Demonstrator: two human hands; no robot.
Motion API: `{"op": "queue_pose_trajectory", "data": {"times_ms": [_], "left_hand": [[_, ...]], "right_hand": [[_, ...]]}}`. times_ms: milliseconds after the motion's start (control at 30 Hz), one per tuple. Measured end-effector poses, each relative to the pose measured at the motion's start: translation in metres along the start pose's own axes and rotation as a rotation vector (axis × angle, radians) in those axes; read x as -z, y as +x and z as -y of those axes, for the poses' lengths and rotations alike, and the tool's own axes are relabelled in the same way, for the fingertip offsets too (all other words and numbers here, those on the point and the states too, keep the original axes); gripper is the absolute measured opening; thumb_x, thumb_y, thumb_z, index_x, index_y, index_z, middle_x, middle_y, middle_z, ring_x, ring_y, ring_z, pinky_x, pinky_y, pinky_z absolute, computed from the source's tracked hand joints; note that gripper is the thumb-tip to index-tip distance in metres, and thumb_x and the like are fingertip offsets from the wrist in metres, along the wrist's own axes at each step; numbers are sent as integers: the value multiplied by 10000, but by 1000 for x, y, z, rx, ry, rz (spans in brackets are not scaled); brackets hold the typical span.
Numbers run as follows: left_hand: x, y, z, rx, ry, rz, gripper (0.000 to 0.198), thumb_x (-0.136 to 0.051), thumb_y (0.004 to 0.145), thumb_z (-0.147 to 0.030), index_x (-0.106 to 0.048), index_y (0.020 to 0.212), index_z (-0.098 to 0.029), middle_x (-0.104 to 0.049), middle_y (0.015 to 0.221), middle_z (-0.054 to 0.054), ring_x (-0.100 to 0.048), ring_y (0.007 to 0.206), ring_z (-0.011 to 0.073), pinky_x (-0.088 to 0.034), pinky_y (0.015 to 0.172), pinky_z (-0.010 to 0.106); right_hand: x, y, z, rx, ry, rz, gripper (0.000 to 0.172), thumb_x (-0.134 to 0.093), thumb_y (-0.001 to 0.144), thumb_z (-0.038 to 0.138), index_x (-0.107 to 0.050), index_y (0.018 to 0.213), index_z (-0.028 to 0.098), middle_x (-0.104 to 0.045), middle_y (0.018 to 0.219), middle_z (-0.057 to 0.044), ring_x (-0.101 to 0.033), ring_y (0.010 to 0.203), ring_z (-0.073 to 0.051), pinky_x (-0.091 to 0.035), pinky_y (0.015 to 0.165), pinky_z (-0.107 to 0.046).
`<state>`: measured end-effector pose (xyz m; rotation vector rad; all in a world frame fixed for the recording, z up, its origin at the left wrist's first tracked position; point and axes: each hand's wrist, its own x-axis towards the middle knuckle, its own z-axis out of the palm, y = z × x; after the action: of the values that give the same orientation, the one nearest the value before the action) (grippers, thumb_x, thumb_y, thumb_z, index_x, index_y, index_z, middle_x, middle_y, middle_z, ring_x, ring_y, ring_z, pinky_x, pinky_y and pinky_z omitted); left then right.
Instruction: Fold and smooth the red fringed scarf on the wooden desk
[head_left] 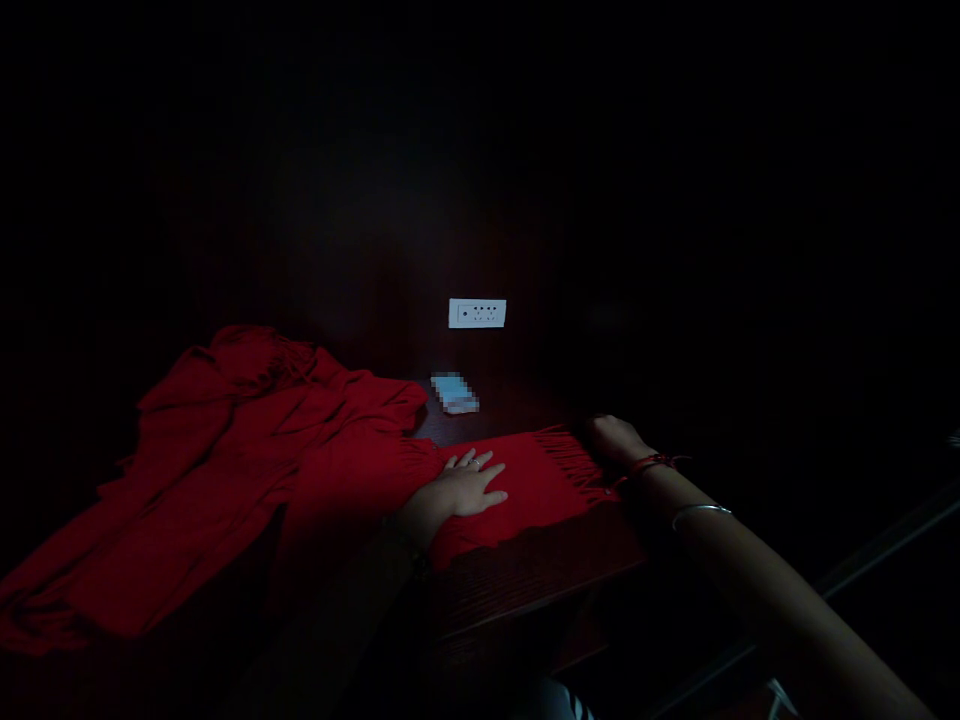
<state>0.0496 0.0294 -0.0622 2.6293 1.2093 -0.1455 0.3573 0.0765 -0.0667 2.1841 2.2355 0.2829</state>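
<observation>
Head view: a red scarf (529, 485) lies flat on a dark wooden table (517, 580). The left hand (466, 488) rests on it, fingers spread apart. The right hand (616, 438) is by the scarf's fringe (571, 465); I can't tell if its fingers pinch it. Crumpled red cloth (202, 470) lies to the left. Behind is a white wall socket (478, 314).

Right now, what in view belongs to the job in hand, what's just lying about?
In the job:
flat red cloth, under the spread left hand
red heap beside it, seemingly similar cloth
right hand, at the flat cloth's fringed end, grip unclear

Just there:
pixelated light-blue item
white wall socket, fixed
</observation>
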Motion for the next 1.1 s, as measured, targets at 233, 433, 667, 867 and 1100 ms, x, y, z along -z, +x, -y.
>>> {"op": "queue_pose_trajectory", "data": {"times_ms": [233,433,667,867,1100], "left_hand": [[2,-2,-1,7,-1,13,621,-265,788,-577,-204,1324,-269,-115,1415,56,-79,1275,285,-130,993,483],[2,-2,-2,11,5,17,617,-269,793,-567,-203,1325,-262,-113,1416,59,-84,1274,286,-131,994,482],[1,-1,-1,6,-3,15,621,-276,788,-570,-200,1324,-266,-114,1416,60,-89,1274,286,-144,991,474],[1,-1,-2,6,10,15,627,-268,793,-569,-196,1328,-252,-113,1415,67,-87,1274,287,-136,995,472],[1,0,-1,3,10,13,621,-260,793,-577,-203,1326,-263,-118,1416,61,-90,1272,295,-133,990,489]], "right_hand": [[-3,-33,61,221,320,-90,401,-348,844,360,-501,1138,135,-515,1143,-130,-503,999,-197,-378,844,-280],[-26,-63,45,80,256,161,543,-151,852,503,-156,1344,274,-133,1411,-26,-107,1273,-257,-119,969,-563],[-12,-59,39,50,231,54,547,-135,849,509,-171,1342,274,-122,1412,-34,-71,1274,-261,-135,969,-557],[-18,-74,50,169,278,162,569,-137,838,535,-144,1347,279,-127,1408,-7,-86,1274,-238,-126,992,-518],[-20,-89,25,56,240,-188,490,-197,867,400,-321,1289,184,-270,1363,-94,-212,1246,-263,-247,968,-492]]}}
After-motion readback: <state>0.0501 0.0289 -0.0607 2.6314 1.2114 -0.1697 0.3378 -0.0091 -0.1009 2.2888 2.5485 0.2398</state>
